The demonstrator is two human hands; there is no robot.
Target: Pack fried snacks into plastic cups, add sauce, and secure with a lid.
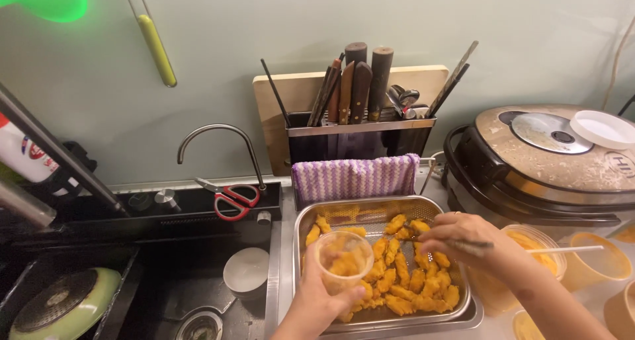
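Over the steel tray (301, 247) by the sink, my left hand (317, 297) is wrapped around a clear plastic cup (344, 259), tilted toward me, a few golden pieces already showing through its wall. My right hand (466, 241) is pinched shut on a pair of chopsticks (555, 250), pale shafts running out to the right, tips down among the fried pieces (403, 280). Those pieces are orange-yellow, crumbed and lumpy, heaped loosely across the perforated tray floor, thickest toward the near right corner. Whether a piece sits between the tips I can't tell; my fingers hide them.

Just behind the tray hangs a purple striped cloth (354, 178), and behind that a dark knife rack (360, 138) against a wooden board (291, 95). To my right, a rice cooker (549, 161) and filled cups (539, 247) crowd under my forearm. Leftward, red scissors (235, 201) lie beside the faucet (218, 141), a green pan (66, 303) down in the sink.
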